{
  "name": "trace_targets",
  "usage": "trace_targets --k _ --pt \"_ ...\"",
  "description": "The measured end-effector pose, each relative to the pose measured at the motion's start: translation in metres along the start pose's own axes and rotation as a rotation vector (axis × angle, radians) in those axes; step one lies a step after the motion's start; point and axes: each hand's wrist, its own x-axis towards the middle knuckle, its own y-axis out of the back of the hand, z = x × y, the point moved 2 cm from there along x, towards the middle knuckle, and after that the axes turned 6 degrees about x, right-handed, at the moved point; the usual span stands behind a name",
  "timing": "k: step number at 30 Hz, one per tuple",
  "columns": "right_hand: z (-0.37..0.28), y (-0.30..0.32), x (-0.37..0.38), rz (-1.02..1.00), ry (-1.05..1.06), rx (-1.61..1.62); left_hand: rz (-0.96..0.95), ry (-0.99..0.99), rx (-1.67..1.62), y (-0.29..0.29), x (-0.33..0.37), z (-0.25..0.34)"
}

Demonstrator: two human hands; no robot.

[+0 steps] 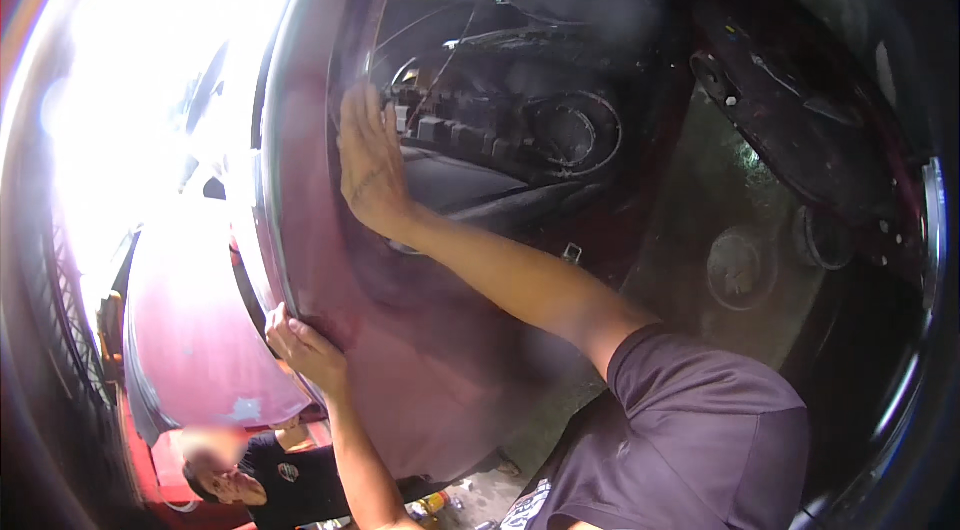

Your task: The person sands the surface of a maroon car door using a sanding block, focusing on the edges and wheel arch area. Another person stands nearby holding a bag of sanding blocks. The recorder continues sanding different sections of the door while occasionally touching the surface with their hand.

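My left hand (305, 348) is at the long edge of a matte, dull red car body panel (430, 370), its fingers bent over the rim. Farther up and to the right, my right hand (372, 165) lies on the panel beside an opening, its fingers stretched out toward the narrow pillar (355, 35). Nothing shows in that hand. Through the opening I see dark fittings (450, 135) and a rounded dark housing (570, 135). What lies under my left fingertips is hidden.
A dark red car door (780, 110) stands swung out at the right. A round object (740, 268) lies on the floor. At the lower left, another person (290, 480) in a dark shirt is beside a pinkish panel (215, 330). A thin cord (470, 25) crosses the opening.
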Motion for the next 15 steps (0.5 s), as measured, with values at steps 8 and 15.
trace_targets --k 8,15 --pt "0.134 0.032 0.250 0.275 0.142 -0.478 -0.048 -0.035 0.014 -0.008 0.002 0.001" --pt "0.149 0.051 0.252 0.192 0.059 -0.439 -0.025 -0.002 0.044 0.005 0.000 0.002"
